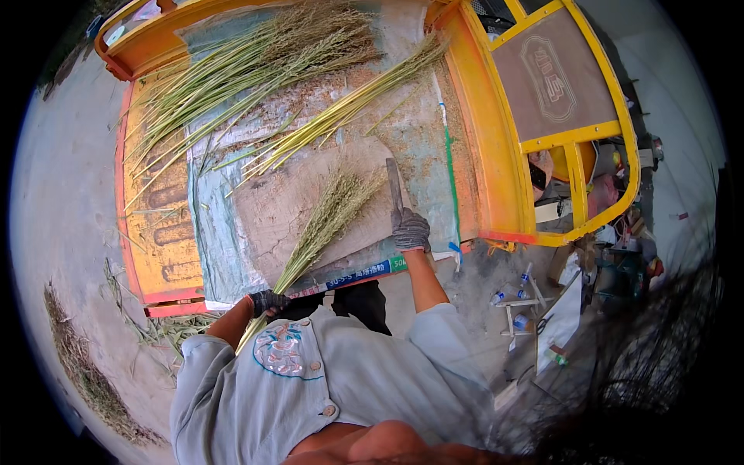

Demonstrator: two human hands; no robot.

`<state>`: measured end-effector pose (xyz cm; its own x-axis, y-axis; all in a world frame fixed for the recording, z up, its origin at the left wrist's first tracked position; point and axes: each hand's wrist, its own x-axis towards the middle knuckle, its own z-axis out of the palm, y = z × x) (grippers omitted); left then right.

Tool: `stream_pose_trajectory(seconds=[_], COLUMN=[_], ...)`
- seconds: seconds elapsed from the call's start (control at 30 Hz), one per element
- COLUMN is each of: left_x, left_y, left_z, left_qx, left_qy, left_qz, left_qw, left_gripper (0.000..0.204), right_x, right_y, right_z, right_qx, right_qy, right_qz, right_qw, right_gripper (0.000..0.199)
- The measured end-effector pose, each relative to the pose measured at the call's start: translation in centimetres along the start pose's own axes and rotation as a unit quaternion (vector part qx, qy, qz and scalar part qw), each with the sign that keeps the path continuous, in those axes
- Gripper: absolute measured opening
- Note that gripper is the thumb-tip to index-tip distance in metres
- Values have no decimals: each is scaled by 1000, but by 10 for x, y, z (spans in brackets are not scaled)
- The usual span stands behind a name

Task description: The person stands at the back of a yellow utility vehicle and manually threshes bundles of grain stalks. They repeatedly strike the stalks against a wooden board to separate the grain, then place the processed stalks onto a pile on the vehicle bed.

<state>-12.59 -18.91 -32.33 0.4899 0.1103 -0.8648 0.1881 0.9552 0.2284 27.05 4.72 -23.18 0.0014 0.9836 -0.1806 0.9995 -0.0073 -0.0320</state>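
My left hand (268, 301), in a dark work glove, grips the stem end of a bundle of green stalks (322, 225) whose seed heads lie on a flat board (287, 209). Gloved the same way, my right hand (410, 230) holds a long flat blade (395, 186) upright on the board, just right of the seed heads. The board rests on a pale tarp (217, 240) spread over an orange cart bed (159, 232).
Two more bundles of stalks (248, 66) (353, 105) lie farther back on the tarp. The cart's yellow frame (496, 155) stands to the right. Bottles and a metal stand (519, 298) sit on the ground at right. Cut stalks (85, 364) litter the ground at left.
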Motion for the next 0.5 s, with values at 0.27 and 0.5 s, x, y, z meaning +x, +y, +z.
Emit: stream_pose_trajectory(seconds=[0.27,0.5], left_x=[-14,-33], left_y=[-6,6], left_z=[4,55], left_qx=[-87,-126], left_qy=[-116,-48], left_qz=[11,86], left_qw=[989,987], left_gripper=[24,22], right_x=[-63,74], right_y=[-83,6], right_z=[8,23], right_qx=[-17,-39], right_qy=[-252,-166], right_qz=[-230,-98], right_qw=[940,981], right_gripper=[39,41])
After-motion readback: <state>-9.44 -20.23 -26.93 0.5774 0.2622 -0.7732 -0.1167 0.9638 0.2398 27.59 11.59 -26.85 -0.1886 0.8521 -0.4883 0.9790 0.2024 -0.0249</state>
